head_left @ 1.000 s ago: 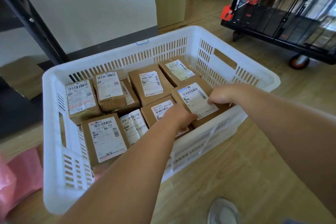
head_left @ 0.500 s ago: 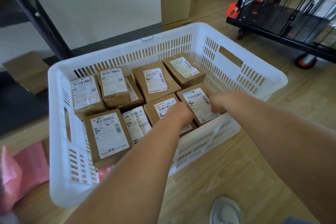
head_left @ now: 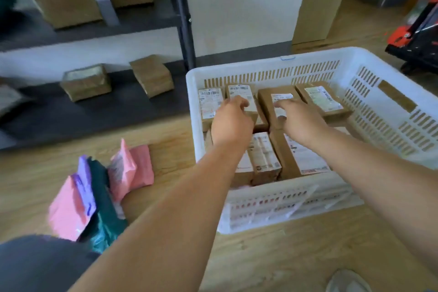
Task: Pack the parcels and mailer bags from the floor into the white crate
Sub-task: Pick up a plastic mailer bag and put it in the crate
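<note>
- Reaching into the white crate (head_left: 388, 99), both bare hands sit over the back row of brown parcels
- Left hand (head_left: 231, 118) – fingers curled loosely on the labelled parcel (head_left: 241, 95) second from the crate's left wall; whether it is clamped on that parcel I cannot tell
- Right hand (head_left: 299, 117) lies flat, fingers spread a little, pressing on the middle parcel (head_left: 272, 102) of the crate's back row – nothing is gripped
- Far-right parcel (head_left: 322, 99) lies just beside the right hand, close to the crate's right wall
- Front-row parcels (head_left: 265, 159) fill the crate's near side, labels up, partly hidden under the forearms
- Mailer bags (head_left: 94, 187) – pink, purple and dark green – lean in a bunch on the wooden floor (head_left: 272, 261), well to the left of the crate
- Two brown boxes (head_left: 151, 76) rest on a low dark shelf (head_left: 94, 111) behind and left of the crate
- Red and black cart (head_left: 419, 38) stands beyond the crate's far right corner
</note>
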